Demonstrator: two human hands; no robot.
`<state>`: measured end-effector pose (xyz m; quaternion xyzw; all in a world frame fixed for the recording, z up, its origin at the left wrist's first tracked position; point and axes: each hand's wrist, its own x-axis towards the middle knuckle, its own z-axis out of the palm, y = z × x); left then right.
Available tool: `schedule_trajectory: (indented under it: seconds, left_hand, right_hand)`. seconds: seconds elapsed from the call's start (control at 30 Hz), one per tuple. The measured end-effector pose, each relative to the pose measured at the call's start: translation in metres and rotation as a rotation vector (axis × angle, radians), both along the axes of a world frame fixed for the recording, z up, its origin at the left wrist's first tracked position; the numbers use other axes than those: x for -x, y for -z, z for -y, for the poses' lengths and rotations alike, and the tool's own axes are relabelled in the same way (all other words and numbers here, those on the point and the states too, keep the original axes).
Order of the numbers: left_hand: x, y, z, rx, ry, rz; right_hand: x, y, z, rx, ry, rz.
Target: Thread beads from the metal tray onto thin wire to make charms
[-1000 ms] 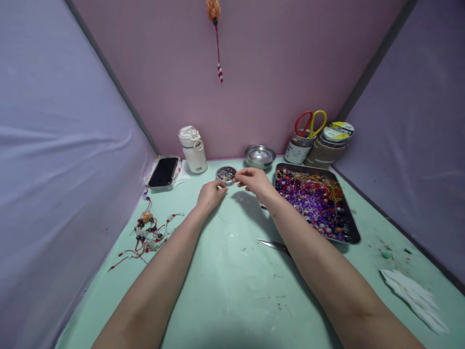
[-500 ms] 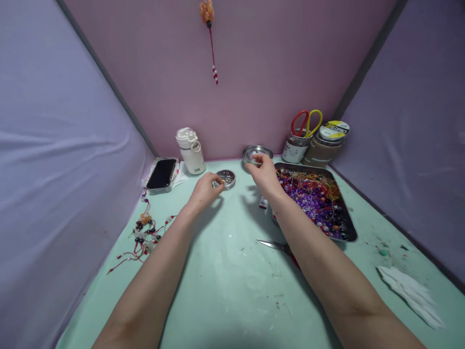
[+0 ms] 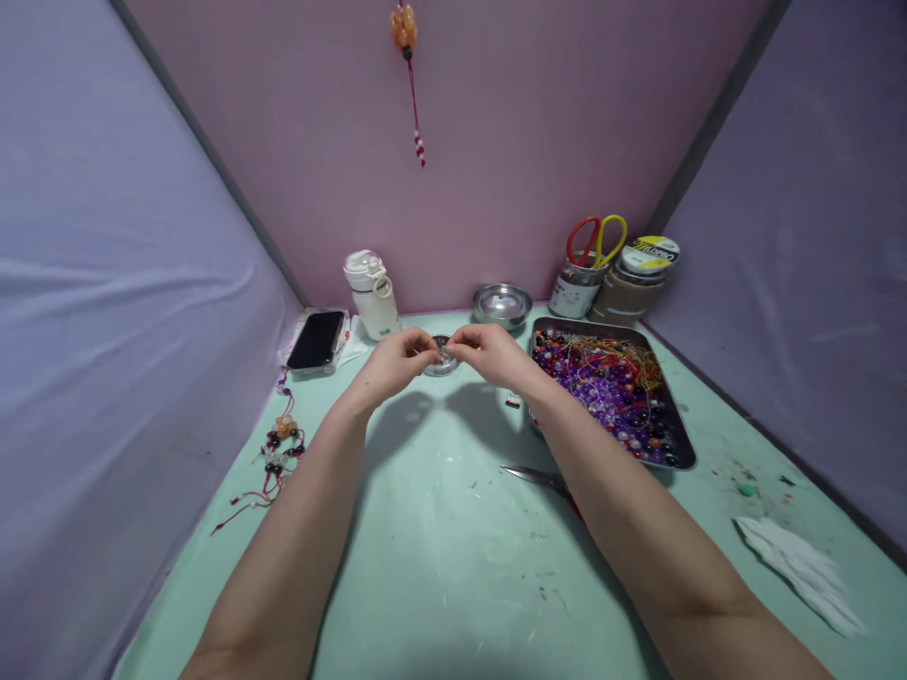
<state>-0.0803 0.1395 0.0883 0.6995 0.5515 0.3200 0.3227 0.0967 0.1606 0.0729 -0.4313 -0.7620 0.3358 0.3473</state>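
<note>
Both hands meet over a small round dish (image 3: 440,368) that holds tiny pieces too small to name. My left hand (image 3: 401,361) is at its left side, thumb and fingertips pinched together. From the right, my right hand (image 3: 488,353) pinches in the same way, its fingertips just short of the left ones. Whatever lies between the fingers is too small to make out. Behind the right hand stands a shiny metal bowl (image 3: 503,304).
At right lies a dark tray (image 3: 680,444) of beads and cords. Scissors (image 3: 537,478) rest by my right forearm. Left are a beaded string (image 3: 280,453), a phone (image 3: 316,340) and a white bottle (image 3: 375,302). Jars (image 3: 575,288) stand at the back; a white cloth (image 3: 797,567) lies front right.
My right hand has come away from the metal bowl, moving left and down to the small dish. My left hand has shifted slightly and stays pinched beside the dish.
</note>
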Motion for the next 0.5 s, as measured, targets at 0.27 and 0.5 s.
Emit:
schedule_trajectory:
  seconds: [0.27, 0.5]
  left_hand:
    - [0.007, -0.009, 0.003, -0.020, -0.040, -0.055]
    - [0.020, -0.001, -0.002, 0.036, 0.098, -0.260]
  right_hand:
    - [-0.007, -0.037, 0.025, -0.150, 0.212, 0.316]
    - [-0.009, -0.040, 0.039, -0.137, 0.024, 0.438]
